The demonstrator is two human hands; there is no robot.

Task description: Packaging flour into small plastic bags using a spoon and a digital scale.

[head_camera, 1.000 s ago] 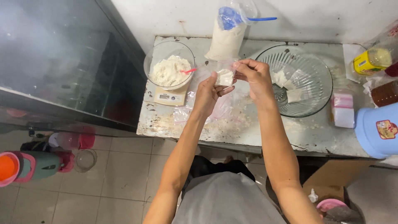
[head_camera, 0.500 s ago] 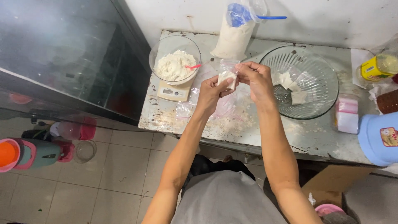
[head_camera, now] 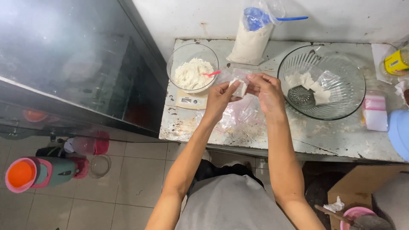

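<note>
A small clear packet of white powder [head_camera: 239, 88] sits in both grips. Beyond it leans a tall powder bag [head_camera: 251, 39] with a blue top. Left, the scale's grey screen [head_camera: 187, 101]. Far right, a yellow-labelled bottle [head_camera: 394, 63].

- Small clear plastic bag [head_camera: 239, 88]: filled with white powder, pinched between both hands, held above the worn countertop [head_camera: 332, 138] near its front-left part, over a pile of empty clear bags [head_camera: 240, 117].
- Bag appears roughly upright; closure not discernible.
</note>
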